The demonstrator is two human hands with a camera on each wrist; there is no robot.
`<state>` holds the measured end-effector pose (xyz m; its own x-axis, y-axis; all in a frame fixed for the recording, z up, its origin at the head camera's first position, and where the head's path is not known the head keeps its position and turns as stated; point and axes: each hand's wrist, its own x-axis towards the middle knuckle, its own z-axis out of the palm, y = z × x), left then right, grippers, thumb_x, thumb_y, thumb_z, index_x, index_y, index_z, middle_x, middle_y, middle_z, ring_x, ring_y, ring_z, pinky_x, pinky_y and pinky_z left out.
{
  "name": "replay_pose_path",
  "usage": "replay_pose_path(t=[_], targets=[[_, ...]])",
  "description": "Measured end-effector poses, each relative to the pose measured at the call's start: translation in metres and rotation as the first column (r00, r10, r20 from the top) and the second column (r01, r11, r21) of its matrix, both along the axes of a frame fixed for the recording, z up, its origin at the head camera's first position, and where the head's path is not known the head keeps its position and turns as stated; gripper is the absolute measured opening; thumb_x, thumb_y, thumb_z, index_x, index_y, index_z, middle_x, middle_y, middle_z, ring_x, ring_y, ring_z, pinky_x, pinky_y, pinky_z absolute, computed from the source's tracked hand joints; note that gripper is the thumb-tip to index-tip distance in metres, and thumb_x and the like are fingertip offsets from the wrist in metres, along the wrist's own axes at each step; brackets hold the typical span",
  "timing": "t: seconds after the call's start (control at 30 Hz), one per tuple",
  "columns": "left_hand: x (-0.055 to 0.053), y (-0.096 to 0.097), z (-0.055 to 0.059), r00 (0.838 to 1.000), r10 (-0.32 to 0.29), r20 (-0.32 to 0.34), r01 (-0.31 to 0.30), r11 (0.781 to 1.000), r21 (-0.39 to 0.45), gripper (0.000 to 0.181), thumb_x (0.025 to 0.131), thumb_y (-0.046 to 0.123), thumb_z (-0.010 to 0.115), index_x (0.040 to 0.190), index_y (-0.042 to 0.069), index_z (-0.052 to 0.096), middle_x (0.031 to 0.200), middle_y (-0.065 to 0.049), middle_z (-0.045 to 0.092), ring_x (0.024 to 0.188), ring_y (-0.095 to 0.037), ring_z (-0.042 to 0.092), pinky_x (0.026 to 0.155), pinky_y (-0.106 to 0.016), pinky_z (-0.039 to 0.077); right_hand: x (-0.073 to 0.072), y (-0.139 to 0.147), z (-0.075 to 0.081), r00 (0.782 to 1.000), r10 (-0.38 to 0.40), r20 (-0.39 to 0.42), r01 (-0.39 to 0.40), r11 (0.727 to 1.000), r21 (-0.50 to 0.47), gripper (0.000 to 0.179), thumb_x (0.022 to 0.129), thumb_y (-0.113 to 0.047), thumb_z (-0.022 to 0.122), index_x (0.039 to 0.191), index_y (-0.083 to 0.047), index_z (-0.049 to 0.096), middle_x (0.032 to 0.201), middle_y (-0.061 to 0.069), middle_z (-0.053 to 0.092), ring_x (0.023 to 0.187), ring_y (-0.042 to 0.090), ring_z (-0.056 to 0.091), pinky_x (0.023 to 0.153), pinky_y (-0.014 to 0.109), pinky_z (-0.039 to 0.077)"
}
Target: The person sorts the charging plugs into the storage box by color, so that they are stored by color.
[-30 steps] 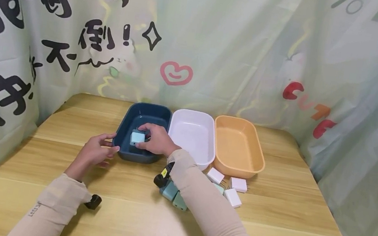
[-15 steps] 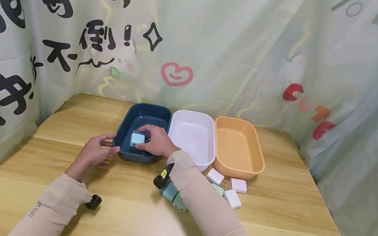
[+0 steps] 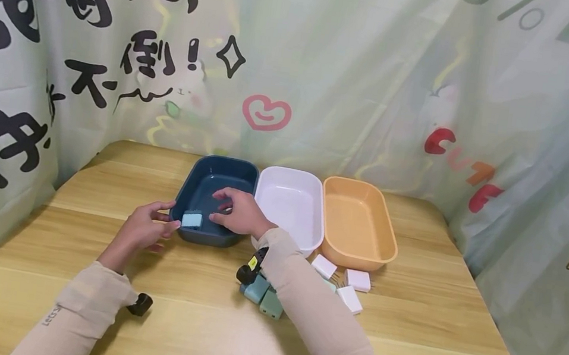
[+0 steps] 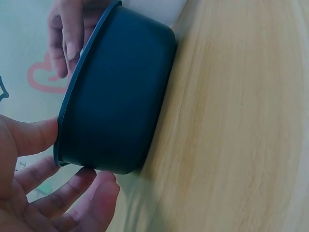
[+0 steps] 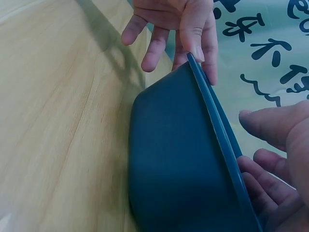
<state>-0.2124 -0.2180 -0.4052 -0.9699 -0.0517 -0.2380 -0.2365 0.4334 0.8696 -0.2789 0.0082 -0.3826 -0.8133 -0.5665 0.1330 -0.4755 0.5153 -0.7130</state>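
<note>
The right hand (image 3: 242, 213) is hovering over the dark blue tray (image 3: 219, 178) with thumb and fingers parted, pinching nothing. It is no longer gripping the light-blue adapter (image 3: 192, 220), which is now lying inside the dark blue tray at its near-left corner, farther left and nearer the person than half a second earlier. For the work in hand, this release is apparently marking the placement of that adapter as done.

The left hand (image 3: 144, 226) is remaining at the same corner of the dark blue tray, outside it, fingers spread and thumb touching the rim; it is probably steadying the tray, though how firmly one cannot tell.

Farther out, the white tray (image 3: 289, 202) is standing just beside the dark blue tray on its right, and the orange tray (image 3: 357, 217) is standing beyond that. To the right and in front of the dark blue tray, a blue adapter (image 3: 255, 289), a green adapter (image 3: 272, 304) and three white adapters (image 3: 349, 299) are lying on the desk (image 3: 188, 333); the right sleeve (image 3: 314, 319) is partly hiding this group, so a full count is not possible.
</note>
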Motion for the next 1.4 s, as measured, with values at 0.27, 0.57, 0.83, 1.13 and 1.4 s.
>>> replay_pose_path(t=[0.27,0.57,0.83,1.13,1.4], targets=[[0.0,0.0,0.0,0.999,-0.022,-0.025,0.022,1.0,0.013,0.066,0.094,0.021,0.065,0.152,0.013,0.034,0.137,-0.029,0.044,0.1,-0.036,0.062,0.067,-0.04,0.058,0.006,0.02,0.003,0.999,0.015,0.051,-0.013,0.999,-0.047,0.04,0.088,-0.013,0.072,0.125,-0.005,0.06,0.128,0.014,0.059,0.102,0.019,0.064,0.083,0.024,0.052],[-0.001,-0.002,0.001,1.0,-0.02,-0.021,0.02,1.0,0.006,0.066,0.095,0.022,0.064,0.152,0.014,0.033,0.137,-0.028,0.043,0.098,-0.035,0.062,0.068,-0.041,0.058,0.014,0.038,0.01,0.997,0.013,0.075,-0.009,0.998,-0.057,0.039,0.088,-0.006,0.068,0.126,-0.006,0.058,0.127,0.011,0.06,0.105,0.02,0.063,0.088,0.027,0.051],[0.0,-0.001,0.001,1.0,-0.022,-0.018,0.023,1.0,0.008,0.066,0.095,0.022,0.064,0.152,0.014,0.033,0.138,-0.028,0.043,0.1,-0.035,0.062,0.069,-0.041,0.058,0.025,0.052,0.012,0.991,0.099,0.088,-0.088,0.989,-0.121,0.044,0.087,0.002,0.065,0.13,0.001,0.055,0.131,0.018,0.056,0.109,0.029,0.061,0.092,0.035,0.05],[0.0,0.0,0.001,1.0,-0.017,-0.012,0.017,1.0,0.004,0.066,0.095,0.023,0.064,0.152,0.014,0.033,0.137,-0.027,0.043,0.099,-0.034,0.061,0.069,-0.041,0.058,0.04,0.066,0.015,0.982,0.176,0.062,-0.166,0.975,-0.146,0.047,0.085,0.008,0.061,0.13,0.001,0.053,0.13,0.017,0.056,0.111,0.032,0.061,0.093,0.036,0.05],[0.001,0.001,-0.001,0.999,-0.022,-0.035,0.021,0.999,-0.029,0.066,0.095,0.023,0.065,0.152,0.013,0.033,0.137,-0.028,0.045,0.099,-0.034,0.06,0.065,-0.039,0.058,0.055,0.078,0.011,0.958,0.272,0.092,-0.253,0.951,-0.175,0.05,0.085,0.006,0.063,0.133,0.003,0.05,0.134,0.017,0.053,0.115,0.036,0.058,0.097,0.041,0.047]])
